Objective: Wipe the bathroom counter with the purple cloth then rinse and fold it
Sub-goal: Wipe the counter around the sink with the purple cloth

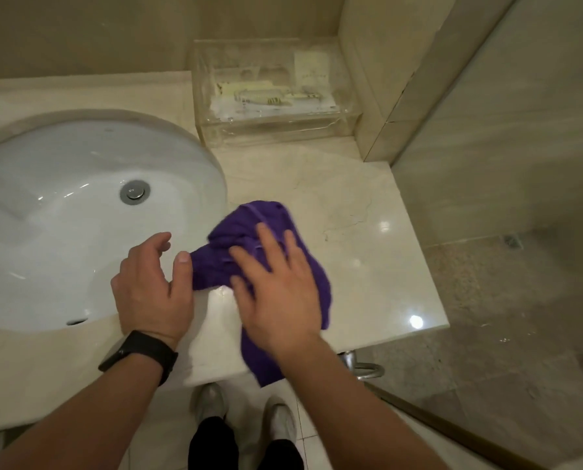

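The purple cloth [249, 228] lies crumpled on the beige marble counter [368, 252], just right of the white sink [63, 215], with one end hanging over the counter's front edge. My right hand [276, 286] lies flat on top of the cloth, fingers straight and spread. My left hand [151, 283], with a black watch on the wrist, sits at the sink's rim beside the cloth. Its thumb touches the cloth's left edge and its fingers are relaxed, holding nothing that I can see.
A clear acrylic box [273, 93] with toiletries stands at the back of the counter against the wall. A glass shower panel [507, 164] bounds the right side. Bare wet counter lies right of the cloth. My shoes [280, 418] stand on the tiled floor below.
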`<act>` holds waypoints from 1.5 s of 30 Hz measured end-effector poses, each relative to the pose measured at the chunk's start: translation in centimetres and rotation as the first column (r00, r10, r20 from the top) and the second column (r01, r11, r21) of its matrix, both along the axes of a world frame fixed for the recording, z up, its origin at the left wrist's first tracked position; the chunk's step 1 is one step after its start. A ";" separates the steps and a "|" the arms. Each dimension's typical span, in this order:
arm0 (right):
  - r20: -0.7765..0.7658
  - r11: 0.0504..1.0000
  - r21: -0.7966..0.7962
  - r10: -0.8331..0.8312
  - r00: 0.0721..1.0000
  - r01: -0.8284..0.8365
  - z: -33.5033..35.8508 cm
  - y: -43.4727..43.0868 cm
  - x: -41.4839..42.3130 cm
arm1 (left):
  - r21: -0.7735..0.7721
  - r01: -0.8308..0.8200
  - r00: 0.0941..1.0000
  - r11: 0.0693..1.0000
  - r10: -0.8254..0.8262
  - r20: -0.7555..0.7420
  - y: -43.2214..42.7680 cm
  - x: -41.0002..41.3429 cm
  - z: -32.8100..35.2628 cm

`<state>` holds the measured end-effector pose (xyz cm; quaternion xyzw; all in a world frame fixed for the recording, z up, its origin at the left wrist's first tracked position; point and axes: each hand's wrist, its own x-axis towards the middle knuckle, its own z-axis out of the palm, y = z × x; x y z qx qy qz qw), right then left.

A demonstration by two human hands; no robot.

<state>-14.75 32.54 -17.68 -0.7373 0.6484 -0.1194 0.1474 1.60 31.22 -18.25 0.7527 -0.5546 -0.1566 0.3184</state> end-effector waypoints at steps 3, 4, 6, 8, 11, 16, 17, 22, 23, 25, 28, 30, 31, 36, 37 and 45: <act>0.020 0.990 -0.011 -0.142 0.990 0.142 -0.2 -0.4 -6.2 | 0.015 0.000 1.000 1.000 -0.001 0.012 0.1 -0.2 0.0; 0.026 0.981 -0.015 -0.192 0.981 0.193 -0.2 -0.5 -8.6 | 0.012 0.004 1.000 1.000 -0.005 0.011 0.1 -0.2 0.0; 0.033 0.955 -0.030 -0.293 0.955 0.294 -0.3 -0.2 -13.0 | 0.004 0.004 1.000 1.000 -0.004 0.007 0.1 -0.1 -0.1; 0.045 0.933 -0.031 -0.357 0.933 0.358 -0.1 0.4 -16.0 | 0.004 0.001 1.000 1.000 -0.001 0.011 0.1 -0.2 -0.2; 0.020 0.923 -0.023 -0.383 0.924 0.383 -0.2 0.8 -16.7 | 0.014 0.008 1.000 1.000 -0.008 0.010 0.0 -0.4 -0.2; -0.049 0.960 -0.057 -0.276 0.960 0.273 -0.3 1.5 -9.6 | 0.008 -0.004 1.000 1.000 0.004 -0.001 0.0 -0.4 -0.2; -0.056 0.974 -0.052 -0.222 0.973 0.220 -0.4 1.8 -7.2 | 0.011 -0.007 1.000 1.000 0.007 0.001 0.0 -0.3 -0.2; -0.052 0.998 -0.044 0.036 0.998 -0.038 -0.5 4.3 3.1 | 0.035 0.009 0.999 0.999 -0.010 0.037 0.0 -0.3 -0.1; -0.039 0.998 -0.046 0.034 0.999 -0.035 -0.5 4.3 3.3 | 0.040 0.011 0.999 0.999 -0.012 0.041 0.0 -0.3 -0.1; -0.001 0.998 -0.056 0.020 1.000 -0.020 -0.7 3.3 2.8 | 0.038 0.022 0.999 0.999 -0.023 0.041 -0.1 -0.2 0.0; 0.050 0.999 -0.035 -0.009 0.999 0.011 -0.6 -1.7 2.0 | 0.031 0.040 0.998 0.999 -0.041 0.046 -0.2 -0.2 0.0; 0.053 0.999 0.030 -0.023 0.998 0.022 -0.2 -6.3 2.0 | 0.038 0.046 0.998 0.998 -0.048 0.049 -0.3 -0.2 0.0; 0.040 0.998 0.056 -0.015 0.999 0.012 -0.1 -8.5 2.0 | 0.047 0.046 0.997 0.998 -0.048 0.055 -0.4 -0.2 0.0; 0.027 0.996 0.071 0.053 0.998 -0.054 -0.1 -15.3 1.1 | 0.065 0.032 0.998 0.997 -0.035 0.045 -0.4 -0.3 0.0; 0.028 0.996 0.067 0.062 0.998 -0.064 -0.1 -15.5 1.0 | 0.067 0.029 0.998 0.997 -0.032 0.046 -0.4 -0.2 0.0; -0.003 0.998 0.020 0.058 0.998 -0.058 0.3 -3.0 0.4 | 0.104 0.035 0.998 0.994 -0.041 0.053 -0.4 -0.3 0.2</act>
